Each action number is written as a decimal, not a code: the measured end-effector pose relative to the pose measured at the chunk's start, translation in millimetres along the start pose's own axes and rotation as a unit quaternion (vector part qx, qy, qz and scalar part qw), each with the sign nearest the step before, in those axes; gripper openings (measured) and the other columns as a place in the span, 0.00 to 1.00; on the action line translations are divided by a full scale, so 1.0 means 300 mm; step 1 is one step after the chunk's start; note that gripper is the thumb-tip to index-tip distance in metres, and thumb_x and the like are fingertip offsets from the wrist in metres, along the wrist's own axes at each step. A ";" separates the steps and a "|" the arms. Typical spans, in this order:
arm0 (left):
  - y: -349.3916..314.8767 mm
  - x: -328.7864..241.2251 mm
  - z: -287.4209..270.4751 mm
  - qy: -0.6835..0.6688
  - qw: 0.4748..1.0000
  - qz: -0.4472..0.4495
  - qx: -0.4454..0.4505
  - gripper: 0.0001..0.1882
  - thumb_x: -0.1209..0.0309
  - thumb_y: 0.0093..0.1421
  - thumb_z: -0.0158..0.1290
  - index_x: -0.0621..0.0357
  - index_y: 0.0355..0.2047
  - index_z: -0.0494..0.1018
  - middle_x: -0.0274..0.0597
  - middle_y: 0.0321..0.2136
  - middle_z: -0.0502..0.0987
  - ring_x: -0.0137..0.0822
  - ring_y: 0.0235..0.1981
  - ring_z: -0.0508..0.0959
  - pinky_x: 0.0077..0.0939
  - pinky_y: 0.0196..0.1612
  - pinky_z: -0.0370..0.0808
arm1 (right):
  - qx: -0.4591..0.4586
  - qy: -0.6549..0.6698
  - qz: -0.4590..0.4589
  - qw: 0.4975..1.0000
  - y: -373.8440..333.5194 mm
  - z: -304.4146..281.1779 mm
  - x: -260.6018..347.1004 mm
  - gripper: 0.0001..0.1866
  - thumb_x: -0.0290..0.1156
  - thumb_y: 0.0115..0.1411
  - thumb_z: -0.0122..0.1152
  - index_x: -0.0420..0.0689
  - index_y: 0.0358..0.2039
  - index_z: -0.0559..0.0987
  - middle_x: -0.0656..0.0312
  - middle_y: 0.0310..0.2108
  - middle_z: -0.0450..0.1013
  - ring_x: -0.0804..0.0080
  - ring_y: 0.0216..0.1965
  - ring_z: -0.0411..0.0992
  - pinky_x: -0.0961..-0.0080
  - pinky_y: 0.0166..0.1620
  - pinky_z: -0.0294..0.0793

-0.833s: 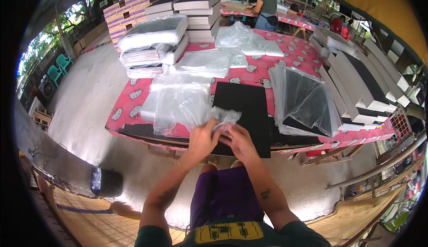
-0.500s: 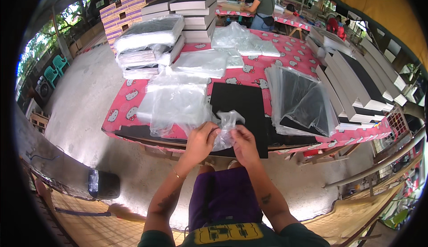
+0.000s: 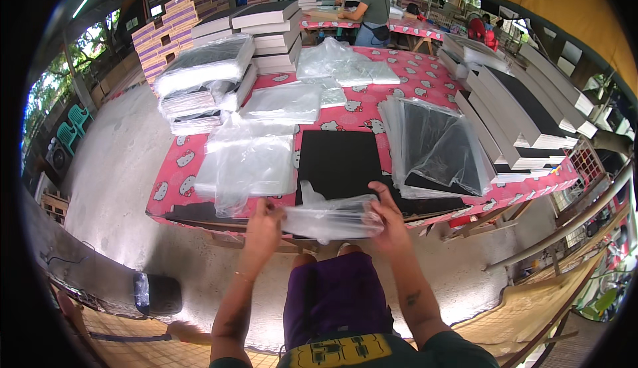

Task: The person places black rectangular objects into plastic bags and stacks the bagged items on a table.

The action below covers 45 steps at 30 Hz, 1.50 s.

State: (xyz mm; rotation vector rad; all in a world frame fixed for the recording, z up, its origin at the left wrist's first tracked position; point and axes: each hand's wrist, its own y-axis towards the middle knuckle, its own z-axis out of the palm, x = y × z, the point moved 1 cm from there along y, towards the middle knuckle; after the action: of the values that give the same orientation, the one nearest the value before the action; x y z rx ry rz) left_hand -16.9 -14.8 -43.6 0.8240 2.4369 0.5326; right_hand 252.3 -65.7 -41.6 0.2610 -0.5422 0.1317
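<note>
A transparent plastic bag (image 3: 329, 219) is stretched sideways between my two hands at the table's near edge, blurred by motion. My left hand (image 3: 264, 227) pinches its left end, and my right hand (image 3: 388, 220) grips the right end, fingers partly hidden by the film. Just beyond the bag, a black sheet or board (image 3: 337, 158) lies flat on the table. Left of it is a pile of transparent plastic bags (image 3: 256, 165), the top one crumpled. To the right sits a stack of black sheets in plastic sleeves (image 3: 438, 143).
The table has a pink patterned cover (image 3: 174, 180). Plastic-wrapped stacks (image 3: 206, 69) and black-topped stacks (image 3: 269, 19) stand at the far left. Thick black-and-white stacks (image 3: 518, 112) line the right side. A black bin (image 3: 158, 293) is on the floor. Co-workers (image 3: 373, 15) stand at a farther table.
My hands have moved apart, the left leftward and the right rightward. The bag, bunched up before, is now drawn out between them. The view has shifted slightly.
</note>
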 end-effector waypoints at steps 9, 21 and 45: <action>0.181 -0.117 -0.101 -0.045 0.991 -0.090 0.091 0.14 0.69 0.48 0.58 0.69 0.32 0.75 0.58 0.45 0.70 0.50 0.47 0.72 0.52 0.58 0.61 | -0.034 -0.917 -0.050 0.394 0.038 0.206 0.153 0.18 0.24 0.52 0.55 0.41 0.46 0.73 0.47 0.41 0.65 0.48 0.40 0.72 0.57 0.42 0.73; 0.063 -0.196 -0.295 -0.536 0.819 0.001 0.206 0.08 0.71 0.55 0.55 0.63 0.24 0.71 0.42 0.21 0.72 0.41 0.27 0.76 0.33 0.34 0.70 | 0.050 -0.252 -0.045 0.965 -0.146 -0.018 0.251 0.21 0.45 0.63 0.50 0.45 0.50 0.74 0.50 0.46 0.72 0.53 0.47 0.72 0.56 0.53 0.70; -0.215 0.055 -0.024 -0.758 0.609 -0.102 0.210 0.19 0.65 0.61 0.52 0.67 0.48 0.71 0.46 0.40 0.76 0.35 0.39 0.77 0.28 0.43 0.74 | -0.015 -0.265 0.252 0.931 -0.351 -0.206 0.102 0.15 0.36 0.53 0.66 0.38 0.34 0.78 0.60 0.34 0.76 0.73 0.35 0.73 0.75 0.41 0.72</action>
State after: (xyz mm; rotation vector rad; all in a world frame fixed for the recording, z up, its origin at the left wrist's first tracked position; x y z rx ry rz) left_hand -61.1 -53.4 -76.2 0.6357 0.9147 -0.6990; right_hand 328.9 -147.8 -98.6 0.1179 -1.1443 0.5633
